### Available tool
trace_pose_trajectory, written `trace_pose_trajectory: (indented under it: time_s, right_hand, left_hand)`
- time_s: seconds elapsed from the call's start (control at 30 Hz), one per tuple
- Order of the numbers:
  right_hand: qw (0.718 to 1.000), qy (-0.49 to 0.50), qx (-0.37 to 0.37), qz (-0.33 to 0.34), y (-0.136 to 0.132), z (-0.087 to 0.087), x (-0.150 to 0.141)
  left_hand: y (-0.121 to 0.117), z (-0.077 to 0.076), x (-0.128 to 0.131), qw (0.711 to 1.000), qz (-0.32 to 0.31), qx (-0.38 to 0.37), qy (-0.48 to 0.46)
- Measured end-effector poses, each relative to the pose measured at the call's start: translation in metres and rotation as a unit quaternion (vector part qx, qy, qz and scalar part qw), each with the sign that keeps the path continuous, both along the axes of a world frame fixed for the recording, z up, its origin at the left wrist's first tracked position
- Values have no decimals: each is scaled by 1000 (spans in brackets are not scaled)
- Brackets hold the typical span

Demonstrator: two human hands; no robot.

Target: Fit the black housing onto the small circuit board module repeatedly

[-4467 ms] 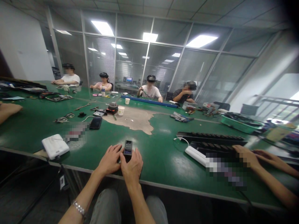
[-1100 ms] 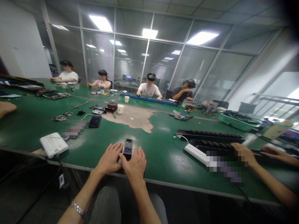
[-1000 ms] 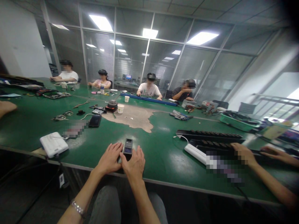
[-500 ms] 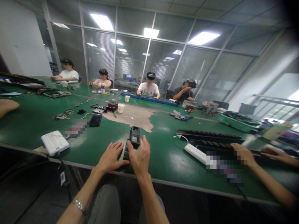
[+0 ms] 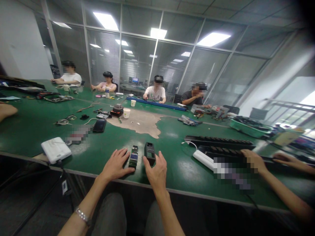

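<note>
Thumb point(image 5: 128, 170) of the left hand point(image 5: 115, 166) is touching the near end of the circuit board point(image 5: 133, 158), its fingers spreading, grasping nothing. The right hand point(image 5: 157, 173) is gripping the black casing point(image 5: 149, 150) just beside the board, on the green table point(image 5: 176, 157). Risk: casing slipping sideways could be scraping exposed board parts. Farther, 2 paper cups point(image 5: 126, 113) are standing.

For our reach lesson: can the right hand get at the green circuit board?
Probably yes: only tabletop shows between the right hand and the circuit board, though the left hand is at its near end.
</note>
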State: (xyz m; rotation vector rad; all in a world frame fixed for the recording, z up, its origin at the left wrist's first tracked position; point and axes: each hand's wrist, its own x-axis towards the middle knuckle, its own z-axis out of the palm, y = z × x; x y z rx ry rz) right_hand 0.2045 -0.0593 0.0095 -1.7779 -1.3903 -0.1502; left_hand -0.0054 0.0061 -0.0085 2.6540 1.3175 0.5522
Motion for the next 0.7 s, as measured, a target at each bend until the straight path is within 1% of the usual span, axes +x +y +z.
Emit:
trace_pose_trajectory:
  time_s: [0.1, 0.23, 0.33, 0.53, 0.7]
  right_hand:
    - [1000, -14, -18, -8, -2, -15, -2]
    - [999, -33, -30, -19, -3, -25, -2]
    - [998, -50, -33, -24, -4, -30, -1]
    - [996, -73, -40, -22, -8, -33, 1]
    - [997, -74, -7, -26, -9, -38, 2]
  left_hand:
    - [1, -1, 0, 1000, 0, 3, 4]
    - [1, -1, 0, 1000, 2, 2, 12]
    - [1, -1, 0, 1000, 4, 0, 14]
    - [2, -3, 0, 1000, 0, 5, 7]
    - [4, -7, 0, 1000, -2, 12, -2]
